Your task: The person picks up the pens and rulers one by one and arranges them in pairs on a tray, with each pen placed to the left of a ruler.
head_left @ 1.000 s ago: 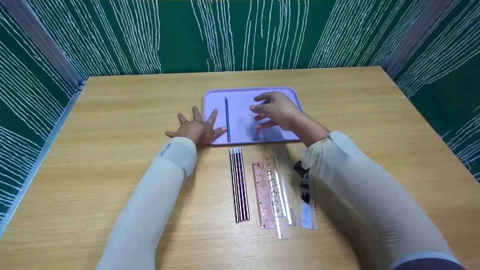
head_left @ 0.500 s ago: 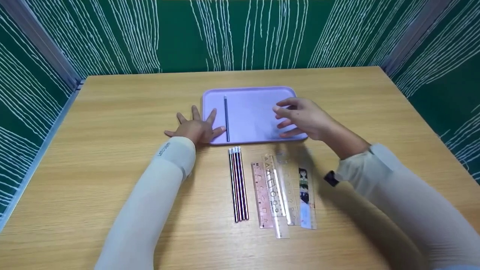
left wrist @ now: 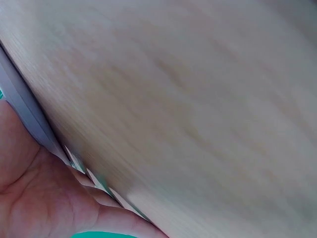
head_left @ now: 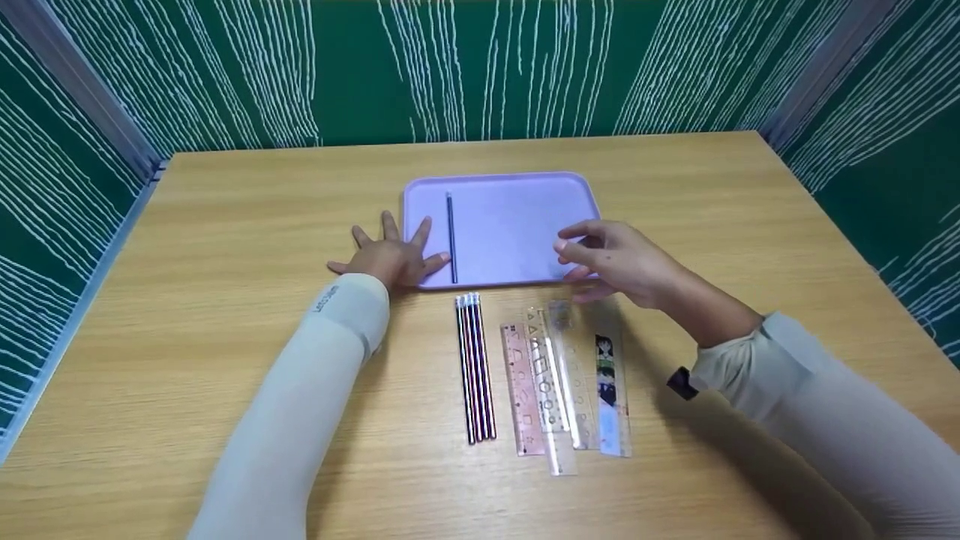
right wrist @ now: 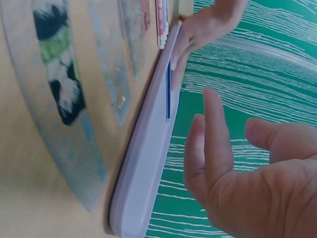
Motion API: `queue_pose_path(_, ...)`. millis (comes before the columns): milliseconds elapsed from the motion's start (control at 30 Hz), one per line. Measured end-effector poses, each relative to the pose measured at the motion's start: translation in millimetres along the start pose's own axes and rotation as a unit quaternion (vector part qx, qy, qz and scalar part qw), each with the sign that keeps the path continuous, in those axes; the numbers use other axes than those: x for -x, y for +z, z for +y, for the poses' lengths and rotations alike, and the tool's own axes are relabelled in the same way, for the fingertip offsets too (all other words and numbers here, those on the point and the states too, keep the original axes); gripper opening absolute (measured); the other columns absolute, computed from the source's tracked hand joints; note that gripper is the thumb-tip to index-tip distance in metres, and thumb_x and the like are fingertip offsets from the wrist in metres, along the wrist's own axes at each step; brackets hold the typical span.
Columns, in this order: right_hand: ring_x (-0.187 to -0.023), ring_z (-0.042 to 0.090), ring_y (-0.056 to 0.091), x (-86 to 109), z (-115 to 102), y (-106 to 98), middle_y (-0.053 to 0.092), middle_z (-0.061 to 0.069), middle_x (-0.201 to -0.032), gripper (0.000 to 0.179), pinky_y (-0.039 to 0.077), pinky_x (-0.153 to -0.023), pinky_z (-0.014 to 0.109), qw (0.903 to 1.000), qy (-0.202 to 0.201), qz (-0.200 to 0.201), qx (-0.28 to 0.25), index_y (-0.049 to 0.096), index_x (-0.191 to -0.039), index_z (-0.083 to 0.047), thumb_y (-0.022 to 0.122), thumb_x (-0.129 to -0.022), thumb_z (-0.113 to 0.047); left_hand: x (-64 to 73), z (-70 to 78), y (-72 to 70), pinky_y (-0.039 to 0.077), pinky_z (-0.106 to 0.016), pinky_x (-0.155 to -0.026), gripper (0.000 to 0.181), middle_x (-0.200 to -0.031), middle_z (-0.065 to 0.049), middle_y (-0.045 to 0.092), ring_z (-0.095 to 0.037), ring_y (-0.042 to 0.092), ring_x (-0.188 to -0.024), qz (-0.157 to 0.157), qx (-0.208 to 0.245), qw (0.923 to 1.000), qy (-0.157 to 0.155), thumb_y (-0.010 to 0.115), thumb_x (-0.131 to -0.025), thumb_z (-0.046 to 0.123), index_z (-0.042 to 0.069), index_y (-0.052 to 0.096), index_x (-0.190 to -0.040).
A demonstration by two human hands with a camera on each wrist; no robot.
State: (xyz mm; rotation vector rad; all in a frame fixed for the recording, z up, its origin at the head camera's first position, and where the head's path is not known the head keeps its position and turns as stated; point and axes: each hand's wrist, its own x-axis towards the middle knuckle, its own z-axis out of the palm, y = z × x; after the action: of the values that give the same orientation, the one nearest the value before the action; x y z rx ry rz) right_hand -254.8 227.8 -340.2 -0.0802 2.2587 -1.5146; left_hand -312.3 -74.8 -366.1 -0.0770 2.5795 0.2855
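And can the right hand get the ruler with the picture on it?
Probably yes: the empty right hand is near the picture ruler, and nothing seems to cover that ruler.

The left sleeve (head_left: 281, 420) is long, pale and close-fitting, with small dark lettering (head_left: 326, 298) near its end; the right sleeve (head_left: 817, 412), equally pale, gathers in wrinkles where a small black block (head_left: 682, 383) juts out

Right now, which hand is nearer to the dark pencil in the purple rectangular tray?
Left. The left hand spreads over the left edge of the purple tray, thumb beside the dark pencil; the right hand hovers by the tray's right near corner.
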Motion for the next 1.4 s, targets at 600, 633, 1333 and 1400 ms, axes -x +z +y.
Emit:
queue_pose_path(600,-0.106,0.037,0.067,6.5,27.1,24.6,0.052,0.029,-0.13,0.064,0.063,-0.085,0.046,0.9984,0.001,-0.046,-0.034,0.038,-0.152,0.0,0.064,-0.101,-0.03,-1.3,0.7,-0.3,0.003,-0.09,-0.104,0.079,-0.171,-0.007,-0.021,-0.053,-0.02,-0.152,-0.007,0.002,1.0,-0.003,0.038,-0.097,0.073,0.05,-0.004,-0.16)
queue_pose_path(633,-0.105,0.036,0.066,6.8,28.2,25.4,0.052,0.029,-0.13,0.065,0.063,-0.086,0.046,0.9982,0.001,-0.047,-0.036,0.038,-0.152,0.001,0.064,-0.102,-0.03,-1.2,0.7,-0.5,0.003,-0.09,-0.104,0.079,-0.171,-0.007,-0.021,-0.053,-0.02,-0.152,-0.006,0.001,1.0,-0.002,0.038,-0.097,0.073,0.05,-0.004,-0.16)
queue_pose_path(1333,-0.097,0.029,0.071,8.4,44.0,43.8,0.06,0.021,-0.119,0.065,0.064,-0.079,0.041,0.9996,-0.02,-0.009,0.014,0.044,-0.147,0.003,0.074,-0.095,-0.023,-0.8,-1.6,0.1,0.0,-0.091,-0.103,0.078,-0.17,-0.008,-0.024,-0.056,-0.022,-0.15,-0.005,0.01,0.9999,0.009,0.037,-0.097,0.073,0.051,-0.005,-0.159)
queue_pose_path(1400,-0.098,0.029,0.071,8.9,44.5,44.5,0.061,0.021,-0.119,0.067,0.064,-0.078,0.04,0.9995,-0.021,-0.005,0.022,0.044,-0.147,0.003,0.076,-0.093,-0.022,-1.5,-1.7,0.5,0.0,-0.09,-0.103,0.078,-0.17,-0.008,-0.024,-0.056,-0.022,-0.15,-0.005,0.012,0.9999,0.008,0.037,-0.097,0.073,0.051,-0.005,-0.159)
